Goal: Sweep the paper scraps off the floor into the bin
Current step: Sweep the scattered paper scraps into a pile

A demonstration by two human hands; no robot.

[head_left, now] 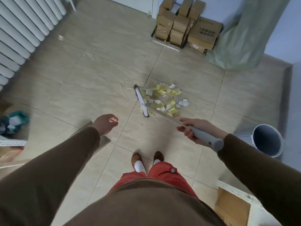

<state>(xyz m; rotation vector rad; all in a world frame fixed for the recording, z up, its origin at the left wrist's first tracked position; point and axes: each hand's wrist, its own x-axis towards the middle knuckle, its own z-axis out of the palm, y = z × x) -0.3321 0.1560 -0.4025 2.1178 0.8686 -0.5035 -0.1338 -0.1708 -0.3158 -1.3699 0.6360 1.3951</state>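
Observation:
A heap of yellow and white paper scraps (164, 99) with thin straws lies on the tiled floor ahead of my feet. A broom head (142, 101), white with grey bristles, rests against the heap's left side. Its metal shaft runs back to a grey handle (206, 138), and my right hand (195, 130) grips that handle. My left hand (106, 123) hangs free over the floor to the left, fingers curled, holding nothing. A grey-blue round bin (268, 140) stands at the right, beyond my right forearm. A few stray straws lie left of the broom head.
Stacked cardboard boxes (187, 25) and a pale green plastic sack (241, 38) fill the far right corner. A white radiator (24, 28) lines the left wall. A shelf with crumpled blue cloth (13, 122) sits at left, another shelf with a box (232, 207) at lower right.

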